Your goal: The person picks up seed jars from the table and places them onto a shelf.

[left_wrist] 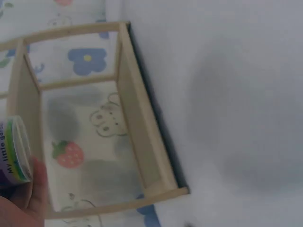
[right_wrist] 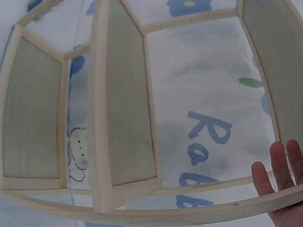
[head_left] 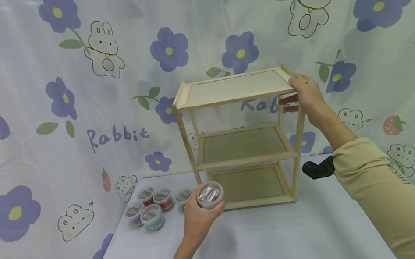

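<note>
In the head view my left hand (head_left: pixel 201 219) grips a small round tub (head_left: pixel 210 194) with a clear lid, silvery stuff showing through it. The left wrist view shows the tub's side (left_wrist: pixel 10 153), printed "My little garden". A three-tier wooden shelf (head_left: pixel 247 160) stands upright behind that hand. My right hand (head_left: pixel 310 98) holds the shelf's top right edge, its thumb over the rim. Below the top board its fingers reach inward past the post; the right wrist view shows these fingers (right_wrist: pixel 281 166) fairly straight beside the wooden rail (right_wrist: pixel 227 208).
Several similar lidded tubs (head_left: pixel 152 217) with coloured contents stand on the white-covered table (head_left: pixel 271 240), left of the shelf. One more tub (head_left: pixel 182 195) is partly behind my left hand. A curtain (head_left: pixel 205 54) printed with rabbits and flowers hangs behind.
</note>
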`<state>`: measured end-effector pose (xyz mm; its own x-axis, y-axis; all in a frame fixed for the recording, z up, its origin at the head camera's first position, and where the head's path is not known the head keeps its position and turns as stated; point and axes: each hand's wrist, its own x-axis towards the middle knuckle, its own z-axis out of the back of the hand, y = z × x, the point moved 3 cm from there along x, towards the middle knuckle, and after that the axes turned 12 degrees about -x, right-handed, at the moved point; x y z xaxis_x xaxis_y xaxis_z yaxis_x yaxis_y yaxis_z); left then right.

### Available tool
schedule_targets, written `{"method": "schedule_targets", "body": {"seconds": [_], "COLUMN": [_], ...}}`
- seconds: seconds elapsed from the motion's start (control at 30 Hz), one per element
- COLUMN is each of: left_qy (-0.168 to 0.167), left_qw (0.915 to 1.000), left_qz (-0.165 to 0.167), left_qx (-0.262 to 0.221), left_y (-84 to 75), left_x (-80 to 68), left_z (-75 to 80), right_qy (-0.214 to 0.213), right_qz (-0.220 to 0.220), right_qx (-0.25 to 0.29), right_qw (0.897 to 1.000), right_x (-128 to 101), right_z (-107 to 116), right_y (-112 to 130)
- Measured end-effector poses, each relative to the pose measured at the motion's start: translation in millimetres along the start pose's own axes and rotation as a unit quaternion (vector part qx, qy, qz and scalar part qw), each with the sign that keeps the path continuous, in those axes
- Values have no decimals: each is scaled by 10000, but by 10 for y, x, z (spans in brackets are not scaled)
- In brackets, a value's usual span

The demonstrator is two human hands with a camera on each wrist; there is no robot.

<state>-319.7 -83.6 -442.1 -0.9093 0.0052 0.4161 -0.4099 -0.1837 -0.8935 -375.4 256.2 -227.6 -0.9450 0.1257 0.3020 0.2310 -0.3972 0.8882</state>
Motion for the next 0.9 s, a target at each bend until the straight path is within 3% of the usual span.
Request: {"method": "schedule_targets", "body": {"seconds": [0.2,0.9], "left_qy": [171,592], "left_qw": [9995,9947], "left_qz": [-259,-833], "left_qx": [52,-107], "left_y": [-220,-732], "left_x": [126,669], "left_z": [-134,-610], "right_qy": [-22,104], "right_qz": [-54,0], "right_qx": [-55,-39], "right_qw": [10000,9999], "right_x": [11,40], "right_z": [3,15], "right_y": [-16,-29]}}
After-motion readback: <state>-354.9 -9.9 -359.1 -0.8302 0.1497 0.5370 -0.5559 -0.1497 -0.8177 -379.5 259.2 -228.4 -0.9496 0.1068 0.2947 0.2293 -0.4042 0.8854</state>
